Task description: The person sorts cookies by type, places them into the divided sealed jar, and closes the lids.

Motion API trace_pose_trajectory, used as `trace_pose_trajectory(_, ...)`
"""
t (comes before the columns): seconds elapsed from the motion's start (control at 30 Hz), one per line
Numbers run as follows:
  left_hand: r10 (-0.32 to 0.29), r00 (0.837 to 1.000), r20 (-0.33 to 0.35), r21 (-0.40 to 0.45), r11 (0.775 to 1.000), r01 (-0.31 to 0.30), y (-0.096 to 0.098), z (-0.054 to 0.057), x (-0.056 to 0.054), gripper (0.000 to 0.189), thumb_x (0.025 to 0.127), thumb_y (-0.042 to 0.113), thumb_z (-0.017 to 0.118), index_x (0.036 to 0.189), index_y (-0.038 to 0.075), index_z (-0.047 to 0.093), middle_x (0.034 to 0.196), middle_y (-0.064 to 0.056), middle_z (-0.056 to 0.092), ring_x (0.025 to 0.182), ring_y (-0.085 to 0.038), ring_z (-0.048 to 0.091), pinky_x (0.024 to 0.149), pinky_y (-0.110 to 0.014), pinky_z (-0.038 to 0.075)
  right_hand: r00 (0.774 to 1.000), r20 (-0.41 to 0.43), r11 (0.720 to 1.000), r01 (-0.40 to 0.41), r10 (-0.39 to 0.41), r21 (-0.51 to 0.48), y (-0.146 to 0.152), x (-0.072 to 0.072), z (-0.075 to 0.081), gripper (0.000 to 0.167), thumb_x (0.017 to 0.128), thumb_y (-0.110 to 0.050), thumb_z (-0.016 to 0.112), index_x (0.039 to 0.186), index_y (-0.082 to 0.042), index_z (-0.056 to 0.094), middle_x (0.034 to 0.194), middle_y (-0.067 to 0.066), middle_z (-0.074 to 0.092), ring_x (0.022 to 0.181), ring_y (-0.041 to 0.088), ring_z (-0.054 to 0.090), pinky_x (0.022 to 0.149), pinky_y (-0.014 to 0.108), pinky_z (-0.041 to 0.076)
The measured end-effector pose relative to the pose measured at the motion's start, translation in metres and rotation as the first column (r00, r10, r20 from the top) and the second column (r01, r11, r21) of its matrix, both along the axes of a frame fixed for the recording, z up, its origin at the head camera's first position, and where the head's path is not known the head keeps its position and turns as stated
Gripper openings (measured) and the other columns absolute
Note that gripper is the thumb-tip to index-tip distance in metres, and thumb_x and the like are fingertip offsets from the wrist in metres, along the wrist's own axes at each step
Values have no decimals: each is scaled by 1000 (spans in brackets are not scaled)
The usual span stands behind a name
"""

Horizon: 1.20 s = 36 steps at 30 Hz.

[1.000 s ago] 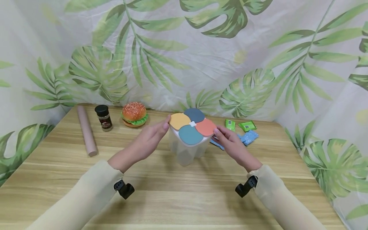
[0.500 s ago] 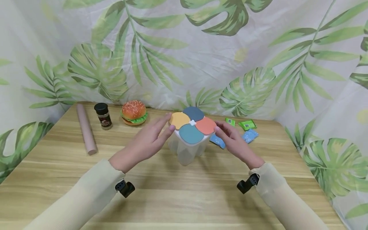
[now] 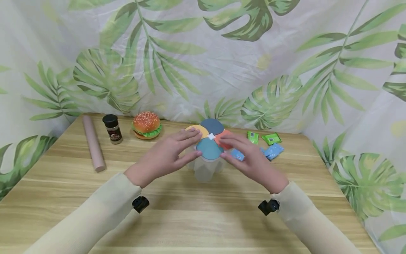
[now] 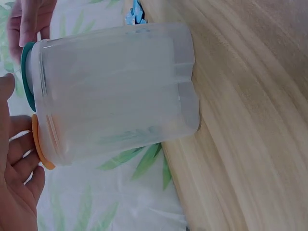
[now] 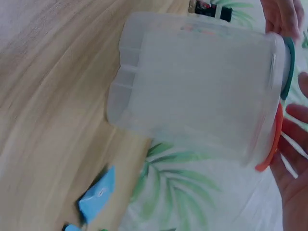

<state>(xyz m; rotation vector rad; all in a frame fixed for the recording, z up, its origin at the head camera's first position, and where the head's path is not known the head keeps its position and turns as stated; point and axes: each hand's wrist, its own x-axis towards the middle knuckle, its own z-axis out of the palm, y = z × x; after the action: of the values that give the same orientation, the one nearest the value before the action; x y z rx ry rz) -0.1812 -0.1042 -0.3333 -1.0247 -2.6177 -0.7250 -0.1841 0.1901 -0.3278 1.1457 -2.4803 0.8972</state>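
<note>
A frosted translucent canister (image 3: 204,171) stands upright on the wooden table, capped by a lid (image 3: 210,150) with teal, yellow, navy and orange-red petals. My left hand (image 3: 166,157) lies over the yellow petal with extended fingers, its thumb near the teal one. From the other side my right hand (image 3: 253,160) reaches its fingers over the orange-red petal, thumb likewise by the teal edge. The left wrist view has fingers against the yellow-orange petal (image 4: 42,144) on the canister's (image 4: 115,86) top. Fingers also meet the red petal (image 5: 273,139) in the right wrist view.
At the back left are a pinkish cylinder (image 3: 94,146), a black-capped seasoning jar (image 3: 113,130) and a toy hamburger (image 3: 147,125). Behind my right hand lie green packets (image 3: 271,138) and blue packets (image 3: 274,151). A leaf-printed cloth (image 3: 177,60) hangs behind the table.
Both hands have moved inward from the lid's left and right edges onto its top. Their thumbs have come round toward the teal petal. The canister stays in about the same place.
</note>
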Motion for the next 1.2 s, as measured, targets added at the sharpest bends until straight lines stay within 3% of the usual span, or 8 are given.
trace_pose_trajectory(0.1,-51,998,-35,-13,999,51,2,1,-1,61,101,43,69,151,9,57,158,-9,54,150,-28,50,122,-48,42,994,-92,994,-51,60,95,-7,3,2,45,95,-17,79,138,-8,68,143,7,66,134,23,63,105,37,57)
trace_pose_trajectory(0.23,-103,993,-58,-15,995,102,6,2,-3,59,98,39,74,146,8,61,156,-11,56,147,-28,53,118,-47,47,978,-189,984,-51,83,169,-12,3,4,46,92,-18,82,135,-7,70,137,6,70,129,21,66,102,35,59)
trace_pose_trajectory(0.43,-149,988,-38,1,989,149,10,7,-5,56,94,32,79,143,7,65,151,-12,61,143,-27,58,114,-43,51,975,-202,980,-51,91,193,-11,2,4,47,92,-18,82,136,-8,70,137,6,71,130,20,67,105,34,58)
trace_pose_trajectory(0.67,-154,987,-53,15,988,155,11,2,-6,53,95,27,77,143,8,64,151,-12,61,143,-28,57,115,-43,50,965,-237,983,-75,114,167,-10,0,2,44,89,-13,83,131,-5,74,134,11,73,127,25,70,102,38,59)
trace_pose_trajectory(0.93,-140,979,-150,20,989,144,11,-9,-3,47,99,22,73,143,7,64,150,-12,62,141,-28,59,117,-44,48,929,-350,982,-60,121,178,-11,-2,-5,43,87,-11,84,128,-5,75,130,11,76,123,26,72,102,40,59)
trace_pose_trajectory(1.2,-123,966,-228,11,992,129,14,-16,-4,47,98,23,73,142,6,65,148,-13,63,140,-28,60,118,-44,47,906,-403,988,-77,125,134,-9,-6,-12,45,82,-8,87,126,-5,76,126,10,77,119,26,74,100,40,60)
